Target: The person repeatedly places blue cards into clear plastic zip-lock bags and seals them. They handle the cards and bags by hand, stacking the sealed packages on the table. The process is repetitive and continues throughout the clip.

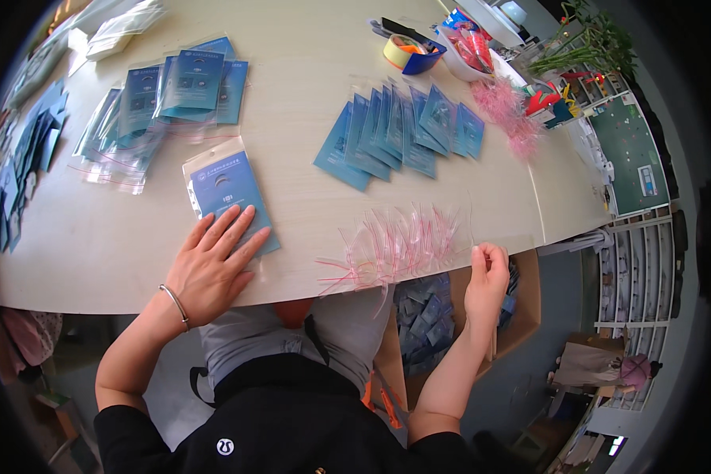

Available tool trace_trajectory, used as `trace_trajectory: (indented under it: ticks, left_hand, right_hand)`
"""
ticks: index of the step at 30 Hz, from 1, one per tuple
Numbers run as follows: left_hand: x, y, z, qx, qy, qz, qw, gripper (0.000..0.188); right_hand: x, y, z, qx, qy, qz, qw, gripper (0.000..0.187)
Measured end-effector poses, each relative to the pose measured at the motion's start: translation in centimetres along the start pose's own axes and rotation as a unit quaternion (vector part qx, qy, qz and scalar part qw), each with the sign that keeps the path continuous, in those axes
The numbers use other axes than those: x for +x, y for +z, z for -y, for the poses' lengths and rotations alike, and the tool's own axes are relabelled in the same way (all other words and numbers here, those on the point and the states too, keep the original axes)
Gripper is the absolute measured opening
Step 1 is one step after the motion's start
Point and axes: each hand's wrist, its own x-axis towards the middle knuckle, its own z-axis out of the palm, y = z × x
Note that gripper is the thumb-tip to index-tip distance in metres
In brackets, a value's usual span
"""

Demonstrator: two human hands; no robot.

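My left hand [213, 265] lies flat with fingers spread on the lower part of a blue printed card in a clear plastic sleeve [227, 180]. At the table's front edge, my right hand [487, 276] is closed in a pinch. A thin, faint line rises from its fingertips; what it belongs to is too fine to tell. Just left of that hand, a fanned row of small clear plastic bags with red seal lines [395, 243] lies along the edge. Beyond them, several blue cards in clear sleeves [383, 130] overlap in a slanted row.
Bagged blue cards [186, 87] are piled at the back left, with more cards [25, 170] at the far left. A tape dispenser [413, 54], a white bowl [460, 59] and pink shredded filler [507, 110] stand back right. Below the edge sits a cardboard box [525, 304] of blue packets.
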Motion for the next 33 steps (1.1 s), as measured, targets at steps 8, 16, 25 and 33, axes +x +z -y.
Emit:
trace_trajectory:
  ticks: [8,16,25,33]
  left_hand:
    - [-0.3,0.0,0.0,0.005,-0.005,0.007,1.000,0.064]
    - [-2.4,-0.6,-0.1,-0.051,0.047,0.049,0.996,0.067]
    - [-3.2,-0.4,0.8,-0.134,0.092,0.034,0.986,0.057]
    - [-6.1,0.0,2.3,-0.135,0.079,-0.074,0.985,0.039]
  right_hand:
    - [1.3,1.4,-1.5,-0.352,0.010,0.068,0.934,0.010]
    - [-6.9,7.1,9.8,0.036,-0.328,0.233,0.915,0.027]
    - [-9.3,13.0,9.6,0.103,-0.389,0.206,0.892,0.018]
    - [-9.8,13.2,10.1,0.137,-0.296,0.196,0.925,0.017]
